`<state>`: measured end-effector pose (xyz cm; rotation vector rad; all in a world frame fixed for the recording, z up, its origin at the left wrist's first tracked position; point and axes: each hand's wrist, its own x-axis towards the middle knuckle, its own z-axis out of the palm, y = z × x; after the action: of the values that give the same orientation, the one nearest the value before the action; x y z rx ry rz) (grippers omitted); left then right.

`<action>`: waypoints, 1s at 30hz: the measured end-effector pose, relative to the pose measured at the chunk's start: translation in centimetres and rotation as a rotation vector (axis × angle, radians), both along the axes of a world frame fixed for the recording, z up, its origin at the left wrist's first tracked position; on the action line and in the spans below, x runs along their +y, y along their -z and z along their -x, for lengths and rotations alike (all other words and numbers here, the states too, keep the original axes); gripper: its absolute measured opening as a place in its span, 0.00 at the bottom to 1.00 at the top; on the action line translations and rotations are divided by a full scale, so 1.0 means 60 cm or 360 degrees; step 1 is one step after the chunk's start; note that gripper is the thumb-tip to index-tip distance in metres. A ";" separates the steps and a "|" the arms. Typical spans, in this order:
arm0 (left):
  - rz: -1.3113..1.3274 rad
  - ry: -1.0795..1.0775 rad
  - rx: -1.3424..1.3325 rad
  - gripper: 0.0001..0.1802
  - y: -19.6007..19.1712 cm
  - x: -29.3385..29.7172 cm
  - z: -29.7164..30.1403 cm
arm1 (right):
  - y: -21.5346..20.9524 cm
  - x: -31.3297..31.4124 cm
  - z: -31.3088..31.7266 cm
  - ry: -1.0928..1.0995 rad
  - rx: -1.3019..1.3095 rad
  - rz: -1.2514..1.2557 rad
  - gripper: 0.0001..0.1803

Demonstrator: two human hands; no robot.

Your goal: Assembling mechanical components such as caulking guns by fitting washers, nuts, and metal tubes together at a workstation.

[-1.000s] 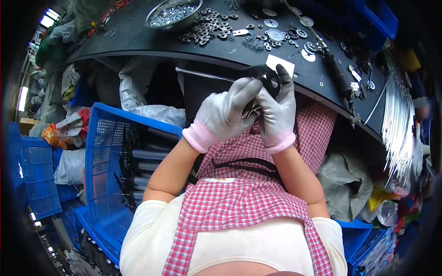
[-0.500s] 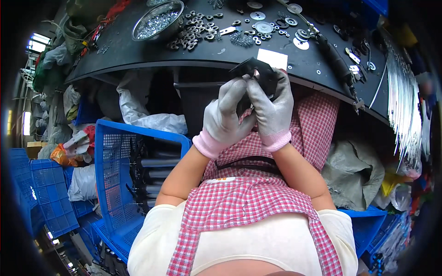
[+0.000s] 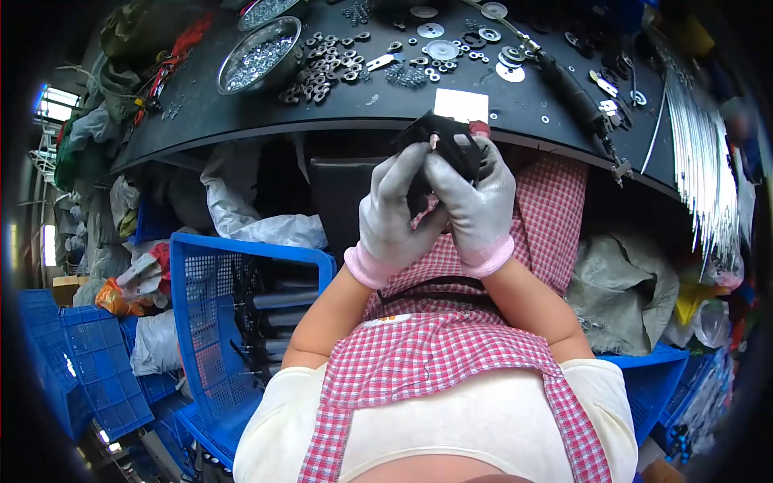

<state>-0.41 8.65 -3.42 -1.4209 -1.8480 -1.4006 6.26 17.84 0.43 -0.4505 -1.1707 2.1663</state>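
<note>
In grey-white gloves with pink cuffs, both my hands meet just off the front edge of the black workbench (image 3: 241,129). Between them is a black angular part (image 3: 443,127) that looks like a plastic housing; its lower portion is hidden by my fingers. My left hand (image 3: 393,203) pinches it from the left side. My right hand (image 3: 481,197) wraps its right side, thumb pressed against the front. A small coppery piece (image 3: 435,142) shows at the thumb tips. Beyond the right fingers a red rounded end (image 3: 480,129) shows; I cannot tell whether it belongs to the part.
On the bench stand a metal bowl of small hardware (image 3: 259,58), many dark metal links (image 3: 326,68), springs (image 3: 405,75), discs (image 3: 442,50), a white card (image 3: 461,105), a black air tool (image 3: 572,92) and thin metal rods (image 3: 700,153). A blue crate (image 3: 181,322) holding black tubes sits left.
My view has shifted slightly, so the bench sits a little further up and left. The black part has tilted a little in my hands, and the red end shows more.
</note>
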 end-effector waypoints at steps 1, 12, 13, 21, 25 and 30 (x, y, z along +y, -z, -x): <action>-0.0063 0.0074 -0.0107 0.42 0.004 0.000 -0.003 | -0.006 0.001 -0.008 -0.0055 0.0002 -0.0008 0.14; 0.0051 0.0154 -0.0256 0.42 0.031 0.016 -0.042 | 0.021 0.030 -0.057 -0.0102 -0.0299 -0.0215 0.13; 0.0038 0.0164 -0.0235 0.43 0.028 0.027 -0.042 | 0.021 0.023 -0.053 0.0031 -0.0198 -0.0095 0.11; 0.0094 0.0063 -0.0001 0.45 -0.005 0.075 -0.048 | 0.004 0.036 -0.034 0.0368 0.0068 -0.0049 0.12; 0.0025 0.0117 -0.0257 0.43 -0.004 0.070 -0.047 | 0.010 0.039 -0.044 0.0268 -0.0041 -0.0323 0.12; 0.0072 0.0049 -0.0115 0.42 -0.013 0.066 -0.045 | 0.009 0.031 -0.044 0.0258 0.0009 -0.0195 0.12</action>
<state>2.31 12.64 -2.63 -1.4444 -1.9219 -1.4514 8.92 19.71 -0.12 -0.4686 -1.2132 1.9448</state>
